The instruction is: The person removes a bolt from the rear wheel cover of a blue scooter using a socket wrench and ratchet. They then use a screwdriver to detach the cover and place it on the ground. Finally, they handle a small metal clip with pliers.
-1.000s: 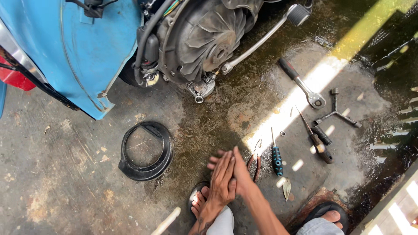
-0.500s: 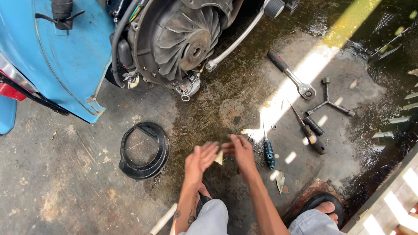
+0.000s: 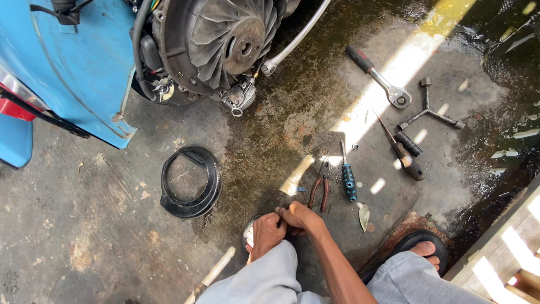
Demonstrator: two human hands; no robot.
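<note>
Pliers (image 3: 319, 191) with red handles are the tool nearest my hands, lying on the wet concrete just above and slightly right of them, in the lower middle of the frame. Their long axis runs almost straight up the picture, nose toward the top, handle ends toward me. My right hand (image 3: 301, 217) is the nearer one; its knuckles sit just below the handle tips, close but apart from them as far as I can see. My left hand (image 3: 265, 233) is lower and further left, over my foot, with a dark sandal edge showing under it.

Both hands meet at the fingertips and are curled in. They seem to pinch something small between them, but I cannot tell what it is, or whether there is anything there at all.

Just right of the pliers, lying parallel, is a screwdriver (image 3: 348, 179) with a blue-green and black grip. Further to the upper right are a ratchet wrench (image 3: 378, 77) and a Y-shaped socket wrench (image 3: 430, 112). A black ring-shaped cover (image 3: 189, 181) lies to the left, and the finned engine fan (image 3: 225, 39) of the blue scooter (image 3: 67, 67) fills the top.
</note>
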